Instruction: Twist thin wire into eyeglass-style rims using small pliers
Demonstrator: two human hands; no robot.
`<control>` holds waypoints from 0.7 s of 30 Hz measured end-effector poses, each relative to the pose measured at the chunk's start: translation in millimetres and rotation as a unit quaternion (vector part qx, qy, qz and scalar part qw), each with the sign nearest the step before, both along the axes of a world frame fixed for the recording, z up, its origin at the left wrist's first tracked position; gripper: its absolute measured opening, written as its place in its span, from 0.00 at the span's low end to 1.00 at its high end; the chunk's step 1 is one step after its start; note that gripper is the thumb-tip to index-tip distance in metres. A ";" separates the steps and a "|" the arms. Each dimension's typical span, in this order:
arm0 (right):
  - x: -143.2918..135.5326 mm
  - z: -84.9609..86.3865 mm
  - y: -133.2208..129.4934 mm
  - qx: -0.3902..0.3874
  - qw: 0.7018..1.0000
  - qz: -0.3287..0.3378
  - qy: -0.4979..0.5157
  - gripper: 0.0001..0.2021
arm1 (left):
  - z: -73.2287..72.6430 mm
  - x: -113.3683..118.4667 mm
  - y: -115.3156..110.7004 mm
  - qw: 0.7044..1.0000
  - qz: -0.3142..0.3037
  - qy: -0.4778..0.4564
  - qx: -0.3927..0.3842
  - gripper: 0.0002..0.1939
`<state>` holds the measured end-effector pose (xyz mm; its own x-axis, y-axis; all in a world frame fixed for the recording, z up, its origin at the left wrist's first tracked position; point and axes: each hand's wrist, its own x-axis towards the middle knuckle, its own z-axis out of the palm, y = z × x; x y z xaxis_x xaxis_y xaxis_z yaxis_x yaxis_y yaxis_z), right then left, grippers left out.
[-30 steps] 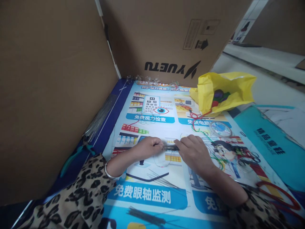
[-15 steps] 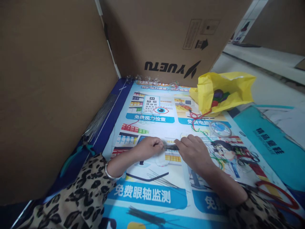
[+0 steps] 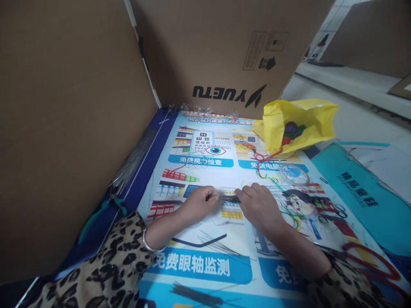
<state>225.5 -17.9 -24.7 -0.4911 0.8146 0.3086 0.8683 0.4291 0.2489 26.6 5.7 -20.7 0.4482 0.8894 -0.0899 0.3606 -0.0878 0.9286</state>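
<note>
My right hand [image 3: 260,206] is closed around long-nose pliers [image 3: 230,199], whose dark tapered jaws point left. The jaw tips meet the fingertips of my left hand [image 3: 203,204], with thumb and forefinger pinched together on a thin wire. Most of that wire is hidden by the fingers; a faint curve of it seems to hang just below the jaws. Loose straight wires [image 3: 213,244] lie on the printed sheet below my hands, and a denser bundle of dark wires [image 3: 195,295] lies nearer to me.
Cardboard panels stand left and behind. Pliers with teal handles [image 3: 96,218] and long wires [image 3: 133,160] lie on the left. A yellow bag [image 3: 305,124] holds coloured thread. Near it are a tape roll [image 3: 294,174], green thread [image 3: 272,179] and red-handled scissors [image 3: 375,256]. Small wire pieces [image 3: 205,112] line the back.
The view has shifted slightly. Both hands keep nearly the same place, with the pliers' jaws still at my left fingertips.
</note>
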 end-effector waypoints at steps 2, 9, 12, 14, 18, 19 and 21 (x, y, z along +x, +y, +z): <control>-0.3 0.7 -0.4 -0.006 1.000 -0.004 0.001 0.07 | -0.2 1.1 -1.9 1.000 0.008 -0.015 -0.003 0.06; -0.8 2.0 -0.5 -0.012 1.000 -0.009 0.006 0.08 | -3.2 4.9 -7.4 0.997 0.050 -0.052 -0.020 0.06; -1.0 1.5 -0.4 -0.011 1.000 -0.009 0.007 0.08 | -3.3 5.8 -8.8 0.996 0.056 -0.067 -0.030 0.05; -1.1 1.0 -0.5 -0.008 1.000 -0.006 0.006 0.08 | -2.9 6.3 -9.2 0.995 0.058 -0.072 -0.037 0.04; -0.2 0.0 -0.3 -0.001 1.000 0.000 0.007 0.09 | -2.6 6.5 -9.7 0.995 0.062 -0.074 -0.042 0.05; 0.2 -0.3 -0.1 -0.001 1.000 0.000 0.007 0.09 | -2.6 6.4 -9.8 0.995 0.062 -0.073 -0.041 0.05; 0.8 -0.5 0.1 0.000 1.000 0.000 0.004 0.09 | -2.9 6.1 -9.9 0.995 0.061 -0.072 -0.040 0.05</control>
